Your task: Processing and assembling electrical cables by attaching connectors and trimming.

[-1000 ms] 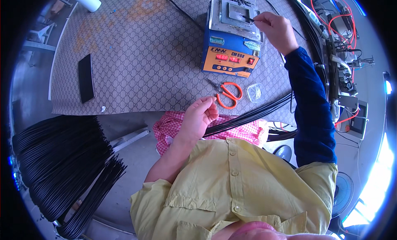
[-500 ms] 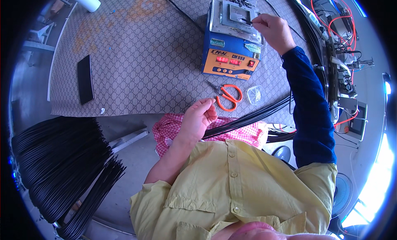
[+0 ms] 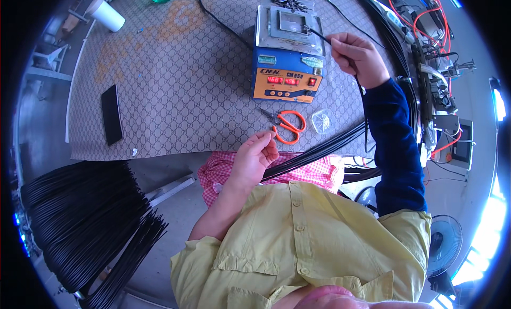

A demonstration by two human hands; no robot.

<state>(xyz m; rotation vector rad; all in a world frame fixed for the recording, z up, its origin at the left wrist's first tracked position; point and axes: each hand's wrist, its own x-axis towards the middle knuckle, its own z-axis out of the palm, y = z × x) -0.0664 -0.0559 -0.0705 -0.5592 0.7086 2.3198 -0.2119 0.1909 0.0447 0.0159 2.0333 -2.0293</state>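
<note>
Head view looks down on a tabletop [image 3: 175, 90] covered with a patterned grey cloth. Near its far edge stands a blue and orange solder pot [image 3: 288, 58] with a red digital readout on its front and a square metal well on top. The right hand [image 3: 357, 57], in a dark blue sleeve, has its grip pinched closed on 1 thin black cable [image 3: 319, 35], holding the cable's tip at the well on top of the pot. The left hand [image 3: 254, 155] hovers at the near edge of the tabletop, fingers loosely curled; I cannot tell whether its grip closes on anything, though it sits right at a bundle of black cables [image 3: 324, 149] that runs from the lap across the near right corner. Orange-handled scissors [image 3: 287, 125] lie just beyond that hand, beside a small clear plastic dish [image 3: 322, 121].

Judging by the layout, the work is mid-cycle: 1 cable end is being dipped, the bundle across the lap looks yet to be handled, and a very large mass of black cables [image 3: 85, 218] lies off the near left corner, below the tabletop. Which pile is finished cannot be told. A black phone [image 3: 111, 114] rests near the left edge, a white cup [image 3: 106, 14] at the far left corner.
</note>
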